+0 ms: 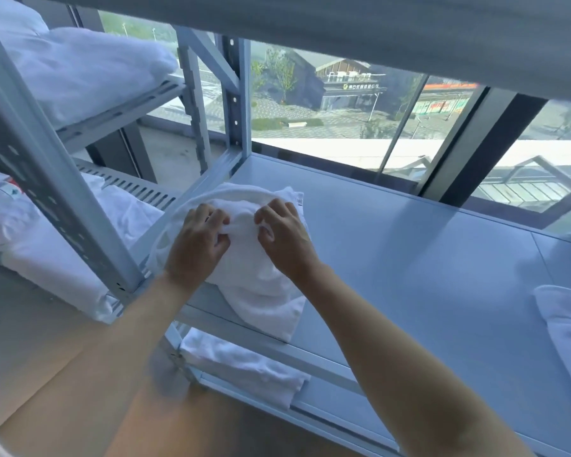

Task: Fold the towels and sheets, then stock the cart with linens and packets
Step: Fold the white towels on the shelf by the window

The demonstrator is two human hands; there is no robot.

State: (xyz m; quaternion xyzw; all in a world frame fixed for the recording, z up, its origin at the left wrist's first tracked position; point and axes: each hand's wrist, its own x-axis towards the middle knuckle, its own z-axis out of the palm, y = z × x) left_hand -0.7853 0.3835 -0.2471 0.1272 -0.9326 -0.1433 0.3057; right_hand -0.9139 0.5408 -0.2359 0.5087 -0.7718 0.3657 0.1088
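White towel [264,285] lies bunched at the left end of the metal shelf [426,258], and the left hand [197,245] and right hand [282,235] each pinch a fold of it near its top. It does not look folded yet. Some linen [244,367] already sits on the shelf below, so I think most of the folding and stocking is left.

One head-worn, wide-angle view looks forward and down from close above a shelf [426,258], facing a window [327,103] at 12 o'clock. Both forearms reach in from 6 o'clock, the hands meeting near centre. A second rack [47,179] fills 9 to 11 o'clock; an upper shelf's underside crosses 1 o'clock.
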